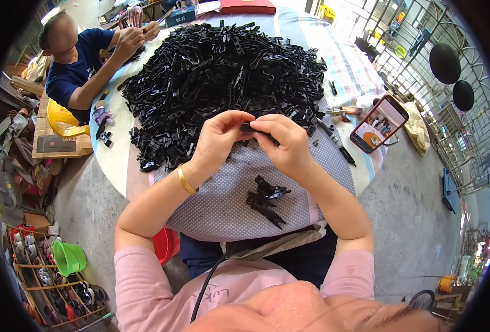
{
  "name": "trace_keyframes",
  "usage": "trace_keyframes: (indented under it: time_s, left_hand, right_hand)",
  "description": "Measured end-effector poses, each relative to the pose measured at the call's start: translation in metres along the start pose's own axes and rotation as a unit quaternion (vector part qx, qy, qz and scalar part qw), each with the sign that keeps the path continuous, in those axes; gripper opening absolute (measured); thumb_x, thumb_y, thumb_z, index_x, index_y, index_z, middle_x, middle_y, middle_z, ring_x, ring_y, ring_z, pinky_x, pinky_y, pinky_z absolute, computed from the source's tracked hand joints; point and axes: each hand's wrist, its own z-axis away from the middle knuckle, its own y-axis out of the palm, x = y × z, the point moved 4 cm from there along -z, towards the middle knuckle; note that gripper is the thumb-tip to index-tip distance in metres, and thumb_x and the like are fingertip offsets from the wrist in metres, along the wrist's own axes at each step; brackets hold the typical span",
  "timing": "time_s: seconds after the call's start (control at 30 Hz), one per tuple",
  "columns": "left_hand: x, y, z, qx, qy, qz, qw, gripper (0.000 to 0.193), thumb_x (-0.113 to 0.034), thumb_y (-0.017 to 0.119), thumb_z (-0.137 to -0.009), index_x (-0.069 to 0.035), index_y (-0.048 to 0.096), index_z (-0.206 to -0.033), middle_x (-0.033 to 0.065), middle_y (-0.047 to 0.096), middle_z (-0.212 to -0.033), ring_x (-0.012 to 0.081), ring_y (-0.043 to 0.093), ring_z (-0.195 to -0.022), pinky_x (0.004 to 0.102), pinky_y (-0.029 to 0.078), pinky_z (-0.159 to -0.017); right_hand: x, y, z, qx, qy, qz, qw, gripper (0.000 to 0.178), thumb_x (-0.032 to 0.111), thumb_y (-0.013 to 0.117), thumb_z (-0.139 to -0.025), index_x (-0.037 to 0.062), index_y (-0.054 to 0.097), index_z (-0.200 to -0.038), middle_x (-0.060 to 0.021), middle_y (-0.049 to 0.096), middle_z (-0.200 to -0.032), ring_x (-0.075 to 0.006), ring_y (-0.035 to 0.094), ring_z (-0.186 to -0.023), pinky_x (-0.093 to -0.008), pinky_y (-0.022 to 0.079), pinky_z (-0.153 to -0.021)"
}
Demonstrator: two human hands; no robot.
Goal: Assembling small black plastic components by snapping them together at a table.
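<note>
Table [206, 213] keeps clip pile [223, 72] reachable; our left hand [220, 135] and right hand [284, 137] pinch tightly around one black piece [247, 128], likely steadying it.

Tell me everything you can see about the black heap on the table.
The heap is a broad, jumbled mound of small, black, clip-like pieces, shiny in places, that look like plastic, with thin loops showing among them. It lies loose on the patterned cloth, its edges ragged. The left hand and right hand appear at its near side; whether they touch it isn't clear.
</note>
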Motion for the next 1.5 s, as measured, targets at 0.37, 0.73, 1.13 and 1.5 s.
trace_keyframes:
  time_s: [0.37, 0.73, 1.13, 1.5]
  left_hand:
    - [-0.006, -0.004, 0.002, -0.033, -0.007, 0.016, 0.999, 0.035, 0.003, 0.057, -0.084, 0.000, 0.054, -0.118, 0.0082, 0.062, -0.102, 0.0128, 0.060, -0.090, 0.0251, 0.050, -0.083]
    - [-0.016, -0.001, 0.006, -0.012, 0.114, -0.120, 0.986, 0.031, 0.000, 0.059, -0.083, 0.000, 0.058, -0.114, 0.0079, 0.064, -0.098, 0.0105, 0.061, -0.084, 0.0212, 0.050, -0.075]
    - [-0.004, 0.036, 0.025, 0.257, 0.017, -0.278, 0.925, 0.017, -0.006, 0.062, -0.080, -0.001, 0.065, -0.096, 0.0067, 0.065, -0.094, 0.0131, 0.059, -0.083, 0.0256, 0.047, -0.076]
    - [0.011, 0.046, 0.012, 0.194, 0.283, -0.526, 0.778, 0.031, -0.004, 0.064, -0.072, -0.007, 0.060, -0.103, 0.0094, 0.050, -0.093, 0.0253, 0.055, -0.082, 0.0327, 0.048, -0.071]
  right_hand:
    - [-0.007, -0.007, -0.006, 0.014, 0.072, -0.028, 0.997, 0.034, 0.015, 0.073, -0.070, 0.0021, 0.063, -0.100, -0.0106, 0.060, -0.096, -0.0245, 0.058, -0.089, -0.0314, 0.047, -0.075]
    - [-0.026, -0.011, -0.002, 0.094, 0.218, -0.203, 0.950, 0.028, 0.007, 0.069, -0.076, -0.0031, 0.061, -0.101, -0.0084, 0.063, -0.091, -0.0135, 0.061, -0.085, -0.0250, 0.049, -0.077]
    - [-0.068, -0.063, -0.012, 0.140, 0.311, -0.161, 0.926, 0.025, 0.020, 0.067, -0.080, 0.0030, 0.063, -0.098, -0.0024, 0.064, -0.082, -0.0074, 0.056, -0.073, -0.0209, 0.045, -0.065]
    - [-0.059, -0.027, 0.007, 0.277, 0.150, 0.214, 0.925, 0.022, 0.015, 0.069, -0.064, 0.0048, 0.062, -0.082, -0.0083, 0.059, -0.076, -0.0254, 0.059, -0.073, -0.0341, 0.048, -0.067]
